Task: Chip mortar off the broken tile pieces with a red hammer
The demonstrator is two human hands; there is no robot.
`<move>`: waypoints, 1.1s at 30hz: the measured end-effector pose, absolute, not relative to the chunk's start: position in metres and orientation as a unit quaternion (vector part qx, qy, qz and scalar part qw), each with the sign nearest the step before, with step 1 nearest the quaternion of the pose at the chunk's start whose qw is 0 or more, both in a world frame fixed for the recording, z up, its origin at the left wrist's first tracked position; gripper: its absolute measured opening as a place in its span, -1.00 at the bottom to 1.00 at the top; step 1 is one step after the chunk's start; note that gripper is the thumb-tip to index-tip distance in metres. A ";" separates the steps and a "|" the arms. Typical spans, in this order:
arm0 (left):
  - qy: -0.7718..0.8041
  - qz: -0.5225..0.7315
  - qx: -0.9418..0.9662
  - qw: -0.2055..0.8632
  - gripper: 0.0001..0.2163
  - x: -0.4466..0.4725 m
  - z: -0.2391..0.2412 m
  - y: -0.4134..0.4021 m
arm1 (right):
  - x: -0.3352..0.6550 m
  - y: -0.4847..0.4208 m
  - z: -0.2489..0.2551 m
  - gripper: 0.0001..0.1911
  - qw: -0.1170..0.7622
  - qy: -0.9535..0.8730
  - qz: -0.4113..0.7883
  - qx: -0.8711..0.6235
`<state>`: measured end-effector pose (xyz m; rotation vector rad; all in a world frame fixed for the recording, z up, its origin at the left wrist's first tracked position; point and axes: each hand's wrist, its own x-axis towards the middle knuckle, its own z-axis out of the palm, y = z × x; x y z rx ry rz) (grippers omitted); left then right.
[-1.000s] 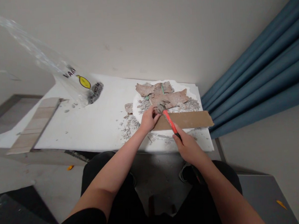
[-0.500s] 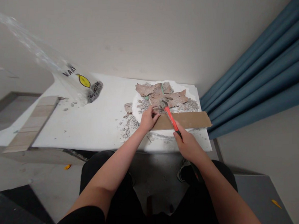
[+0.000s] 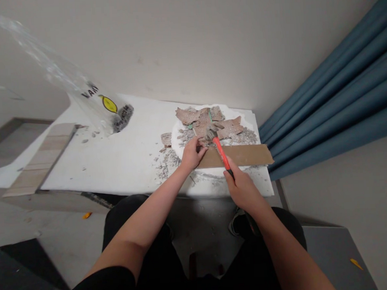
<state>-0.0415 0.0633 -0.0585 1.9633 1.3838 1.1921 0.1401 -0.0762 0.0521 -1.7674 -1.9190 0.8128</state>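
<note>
My right hand (image 3: 243, 186) grips the black end of a red-handled hammer (image 3: 220, 152), whose grey head rests on a heap of broken brown tile pieces (image 3: 208, 122). My left hand (image 3: 191, 153) is curled, fingers pressed down at the left end of a brown cardboard strip (image 3: 246, 155) that lies across the white board (image 3: 125, 153). Grey crumbs and rubble (image 3: 168, 162) are scattered around the heap.
A clear plastic bag (image 3: 79, 93) with a yellow label lies on the board's far left. A beige tile strip (image 3: 37, 161) lies along the left side. Blue curtain (image 3: 335, 97) hangs at the right. Bare wall behind; my knees sit below the board's near edge.
The hammer head has shifted slightly up and away onto the tile pieces; both hands stay almost where they were.
</note>
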 end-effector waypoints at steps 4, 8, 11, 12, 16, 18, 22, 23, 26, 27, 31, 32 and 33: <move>0.497 0.434 0.710 0.247 -0.59 -0.041 -0.058 0.064 | 0.135 -0.078 0.053 -0.36 0.180 -0.685 0.299 -0.640; 0.499 0.420 0.714 0.254 -0.58 -0.042 -0.058 0.065 | 0.134 -0.077 0.049 -0.35 0.184 -0.684 0.283 -0.646; 0.496 0.419 0.727 0.224 -0.52 -0.044 -0.058 0.065 | 0.136 -0.077 0.045 -0.36 0.188 -0.685 0.295 -0.639; 0.491 0.424 0.732 0.207 -0.49 -0.045 -0.058 0.065 | 0.137 -0.077 0.044 -0.36 0.195 -0.685 0.295 -0.638; 0.485 0.466 0.723 0.160 -0.50 -0.049 -0.059 0.063 | 0.137 -0.078 0.040 -0.37 0.204 -0.681 0.291 -0.640; 0.497 0.484 0.702 0.161 -0.52 -0.052 -0.057 0.063 | 0.135 -0.078 0.038 -0.37 0.185 -0.677 0.301 -0.645; 0.518 0.509 0.664 0.177 -0.52 -0.066 -0.051 0.068 | 0.134 -0.078 0.038 -0.37 0.193 -0.675 0.301 -0.646; 0.527 0.515 0.651 0.181 -0.52 -0.070 -0.050 0.070 | 0.134 -0.077 0.038 -0.36 0.200 -0.674 0.299 -0.645; 0.564 0.522 0.612 0.189 -0.56 -0.085 -0.049 0.073 | 0.133 -0.078 0.038 -0.37 0.191 -0.672 0.310 -0.645; 0.574 0.521 0.603 0.189 -0.58 -0.090 -0.050 0.073 | 0.132 -0.078 0.037 -0.38 0.182 -0.674 0.318 -0.641; 0.604 0.496 0.595 0.188 -0.62 -0.107 -0.053 0.069 | 0.133 -0.079 0.032 -0.38 0.189 -0.682 0.322 -0.628; 0.618 0.475 0.599 0.184 -0.62 -0.111 -0.053 0.067 | 0.134 -0.079 0.030 -0.38 0.201 -0.681 0.316 -0.630; 0.637 0.444 0.604 0.178 -0.64 -0.115 -0.052 0.064 | 0.135 -0.079 0.028 -0.38 0.210 -0.678 0.311 -0.632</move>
